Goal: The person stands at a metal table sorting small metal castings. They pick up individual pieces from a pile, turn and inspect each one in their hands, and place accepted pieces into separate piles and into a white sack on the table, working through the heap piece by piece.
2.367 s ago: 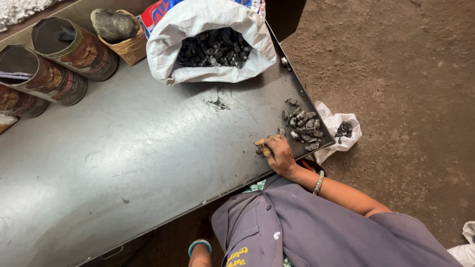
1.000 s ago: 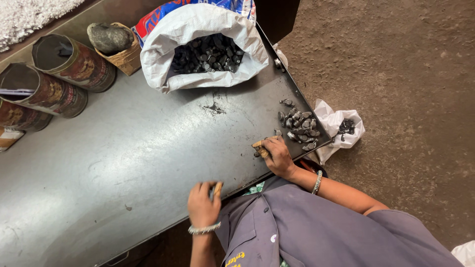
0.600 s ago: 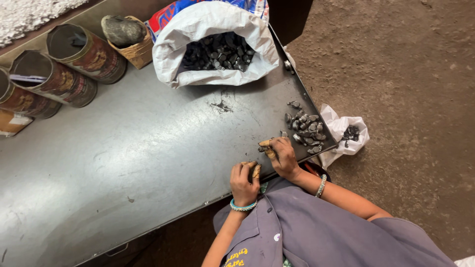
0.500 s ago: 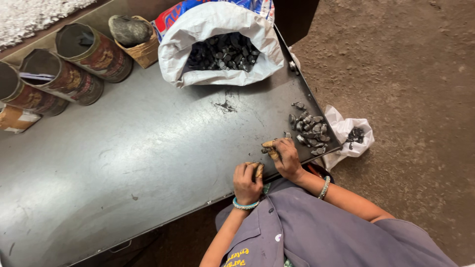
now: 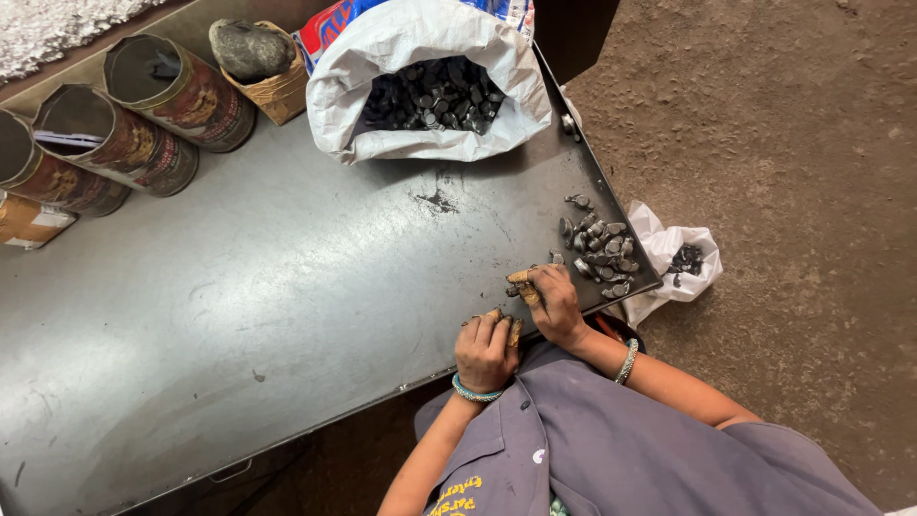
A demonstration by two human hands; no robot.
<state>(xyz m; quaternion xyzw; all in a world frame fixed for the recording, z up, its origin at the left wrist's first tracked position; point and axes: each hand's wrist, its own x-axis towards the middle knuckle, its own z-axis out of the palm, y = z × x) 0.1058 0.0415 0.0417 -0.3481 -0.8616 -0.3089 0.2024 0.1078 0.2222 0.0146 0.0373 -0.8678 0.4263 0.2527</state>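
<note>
- The right hand [image 5: 552, 301] rests on the near edge of the grey metal table [image 5: 239, 315], fingers curled down around something small; what it grips is too small to make out, and I cannot tell how tightly it is closed.
- The left hand [image 5: 485, 346] sits just beside it, touching or nearly touching, fingers bent inward at the table's edge. I cannot tell whether it holds anything.
- The small pile of dark metal pieces [image 5: 597, 250] lies on the table just beyond the right hand, near the right-hand corner.
- A small white bag [image 5: 673, 263] with a few dark pieces in it lies on the ground just off that corner.
- Farther back, a big white sack [image 5: 420, 91] full of the same dark pieces stands open on the table.
- At the far left are rusty cans [image 5: 143, 105] lying tilted, and a stone in a small basket [image 5: 258, 62].
- Risk, as I judge it: the pile sits close to the table's edge, so a sweep of the wrist could knock pieces to the ground.
- A small piece could also slip from the curled fingers, being so small.
</note>
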